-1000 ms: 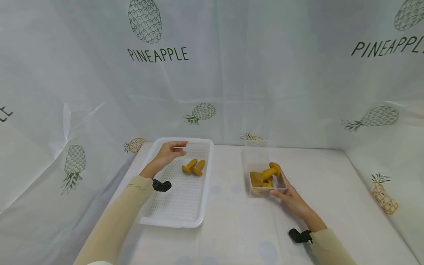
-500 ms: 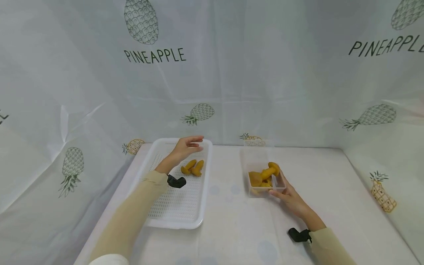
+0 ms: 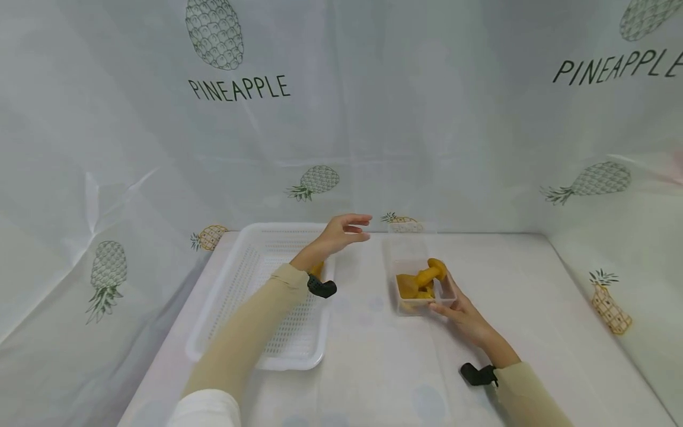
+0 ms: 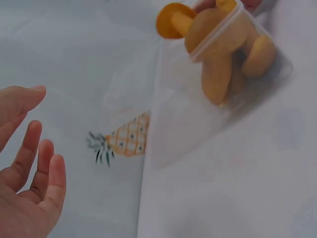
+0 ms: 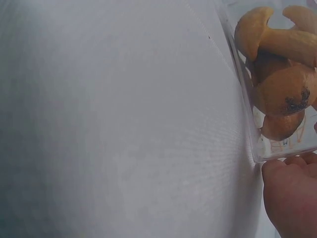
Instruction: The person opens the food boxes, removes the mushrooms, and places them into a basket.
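In the head view my left hand (image 3: 338,233) hangs in the air above the white basket's right edge, thumb and fingers apart with nothing between them. The left wrist view shows the same hand (image 4: 32,183) apart from a clear plastic container (image 4: 285,74) of mushrooms. My right hand (image 3: 466,320) grips that container (image 3: 408,309) at its front right corner, thumb in front. Several yellow-brown mushrooms (image 3: 424,279) fill it, one poking above the rim. A mushroom (image 5: 277,39) lies on top in the right wrist view, near my right hand (image 5: 292,198).
The white perforated basket (image 3: 306,362) stands on the left of the table; my left forearm covers part of it. A mushroom (image 3: 318,268) inside it shows beside the wrist. Behind the container lies its transparent lid (image 3: 408,242). A pineapple-print sheet (image 3: 453,148) hangs at the back.
My left hand has moved right, from over the basket toward the container, with nothing in it. It now hides most of the basket's mushrooms. The right hand keeps its hold.
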Demonstrator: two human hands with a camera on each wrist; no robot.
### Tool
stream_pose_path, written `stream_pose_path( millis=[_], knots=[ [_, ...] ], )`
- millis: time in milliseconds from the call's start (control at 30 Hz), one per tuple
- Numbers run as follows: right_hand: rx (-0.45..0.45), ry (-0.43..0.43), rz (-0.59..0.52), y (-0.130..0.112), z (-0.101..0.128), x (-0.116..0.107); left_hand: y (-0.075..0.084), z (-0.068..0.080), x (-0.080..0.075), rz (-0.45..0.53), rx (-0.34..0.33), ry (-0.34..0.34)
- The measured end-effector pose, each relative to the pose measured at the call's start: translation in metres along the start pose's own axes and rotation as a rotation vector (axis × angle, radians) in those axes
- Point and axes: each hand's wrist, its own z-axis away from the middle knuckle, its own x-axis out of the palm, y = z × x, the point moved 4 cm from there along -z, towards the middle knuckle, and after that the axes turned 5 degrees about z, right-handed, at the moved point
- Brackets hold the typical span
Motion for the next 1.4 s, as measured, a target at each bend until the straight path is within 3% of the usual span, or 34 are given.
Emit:
stream_pose_path(
  millis=[200, 367, 733, 1067, 1400],
  knots=[
    [-0.005, 0.001, -0.003, -0.001, -0.002, 0.002, 0.002, -0.014, 0.029, -0.012, 0.019, -0.065],
    [0.009, 0.015, 0.017, -0.001, -0.002, 0.001, 0.001, -0.023, 0.063, -0.04, 0.05, -0.125],
    [0.002, 0.004, -0.021, -0.001, -0.003, 0.002, 0.001, -0.03, 0.129, -0.1, 0.01, -0.186],
    [-0.005, 0.011, 0.015, -0.003, -0.001, 0.001, -0.002, -0.028, 0.154, -0.142, 0.036, -0.209],
    [-0.041, 0.0, -0.061, 0.0, -0.003, 0.003, -0.007, -0.028, 0.164, -0.208, 0.054, -0.179]
  ],
)
